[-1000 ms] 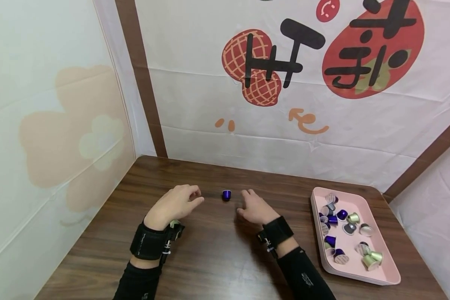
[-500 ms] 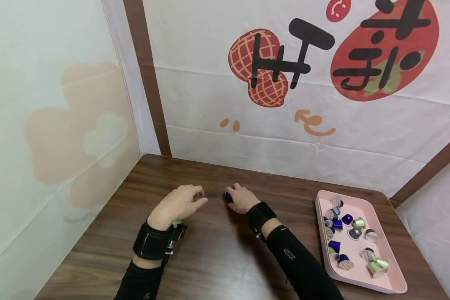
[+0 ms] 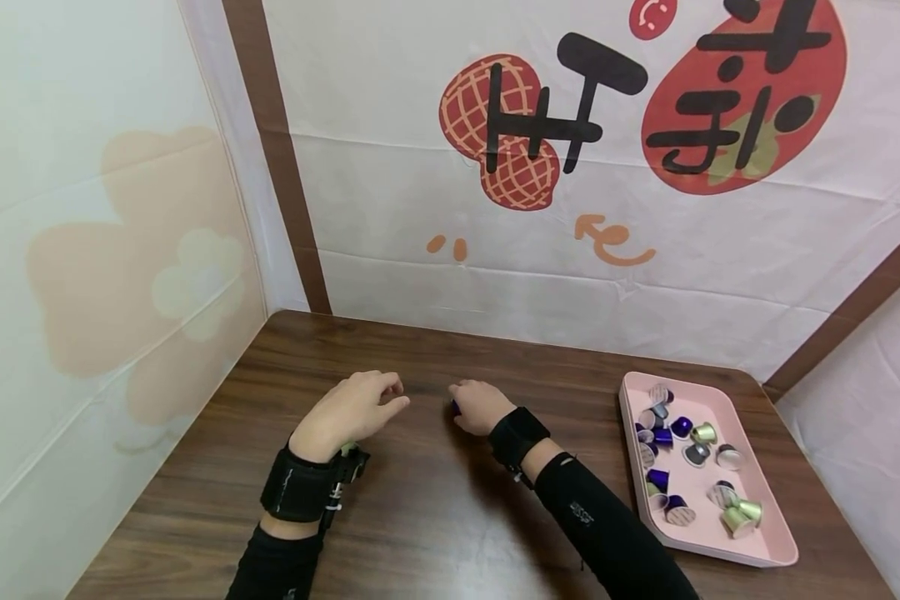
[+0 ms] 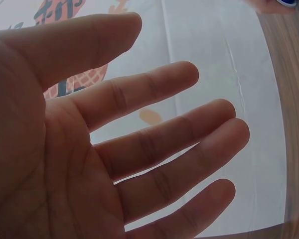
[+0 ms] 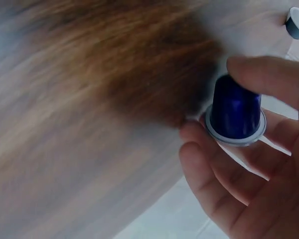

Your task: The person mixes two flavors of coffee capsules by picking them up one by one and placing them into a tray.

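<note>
A dark blue coffee capsule (image 5: 235, 110) with a pale rim is pinched between the thumb and fingers of my right hand (image 3: 484, 407). In the right wrist view the thumb lies on its narrow end and fingers are at its rim. From the head view only a sliver of blue shows past the hand, low over the middle of the wooden table (image 3: 420, 525). To the left, my left hand (image 3: 351, 413) hovers with relaxed fingers, holding nothing; the left wrist view shows its bare palm and spread fingers.
At the right of the table stands a shallow pink tray (image 3: 771, 521) with several blue, green, grey and white-lidded capsules lying in it. A printed white cloth (image 3: 390, 208) hangs behind the table, and another pale cloth (image 3: 105, 317) at the left.
The right hand has moved left to the blue capsule, which stood alone on the table, and taken hold of it. My left hand stays about where it was.
</note>
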{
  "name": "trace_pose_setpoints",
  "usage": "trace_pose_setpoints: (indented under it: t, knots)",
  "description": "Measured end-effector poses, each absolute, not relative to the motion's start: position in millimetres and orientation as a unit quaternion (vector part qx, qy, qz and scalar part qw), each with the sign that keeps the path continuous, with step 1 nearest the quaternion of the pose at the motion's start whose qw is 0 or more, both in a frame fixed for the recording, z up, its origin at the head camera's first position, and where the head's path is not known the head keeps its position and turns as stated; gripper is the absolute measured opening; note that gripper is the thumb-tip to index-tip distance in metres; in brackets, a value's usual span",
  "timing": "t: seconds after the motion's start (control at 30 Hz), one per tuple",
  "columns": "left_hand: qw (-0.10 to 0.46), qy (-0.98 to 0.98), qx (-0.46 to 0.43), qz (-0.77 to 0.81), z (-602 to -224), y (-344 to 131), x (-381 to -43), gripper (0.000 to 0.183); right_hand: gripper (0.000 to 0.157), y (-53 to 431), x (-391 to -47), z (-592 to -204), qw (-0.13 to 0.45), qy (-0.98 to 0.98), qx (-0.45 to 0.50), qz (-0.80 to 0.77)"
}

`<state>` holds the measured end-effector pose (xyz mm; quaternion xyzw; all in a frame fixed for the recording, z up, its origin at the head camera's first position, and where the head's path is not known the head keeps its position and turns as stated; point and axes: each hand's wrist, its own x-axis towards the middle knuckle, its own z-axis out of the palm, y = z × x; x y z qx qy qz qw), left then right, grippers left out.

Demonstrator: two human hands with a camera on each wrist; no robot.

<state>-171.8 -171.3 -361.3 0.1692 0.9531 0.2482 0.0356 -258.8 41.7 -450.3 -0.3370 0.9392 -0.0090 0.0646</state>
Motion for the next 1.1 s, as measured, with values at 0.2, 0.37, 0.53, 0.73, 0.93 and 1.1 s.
trace_pose_setpoints:
  t: [0.2, 0.37, 0.53, 0.73, 0.93, 1.1]
  knots:
    - [0.031, 0.954, 0.174, 0.243, -358.5, -170.2, -171.1, 0.020, 0.043, 61.3, -244.1, -420.2, 0.057, 0.931, -0.357, -0.041]
    - [0.030, 0.954, 0.180, 0.238, -357.4, -169.1, -170.4, 0.021, 0.029, 84.6, -229.1, -390.3, 0.040, 0.937, -0.332, -0.103]
    - [0.031, 0.955, 0.183, 0.234, -358.4, -167.5, -170.3, 0.022, 0.023, 120.0, -211.8, -370.7, 0.028, 0.942, -0.284, -0.175]
    - [0.034, 0.953, 0.182, 0.239, -358.6, -167.5, -169.9, 0.022, 0.030, 172.3, -186.3, -365.9, -0.015, 0.948, -0.220, -0.229]
    - [0.033, 0.955, 0.181, 0.233, -359.4, -168.5, -170.0, 0.019, 0.026, 218.3, -163.3, -373.6, -0.047, 0.953, -0.148, -0.260]
    - [0.032, 0.954, 0.180, 0.239, -358.0, -169.2, -169.3, 0.020, 0.028, 250.0, -152.7, -374.8, -0.044, 0.963, -0.098, -0.248]
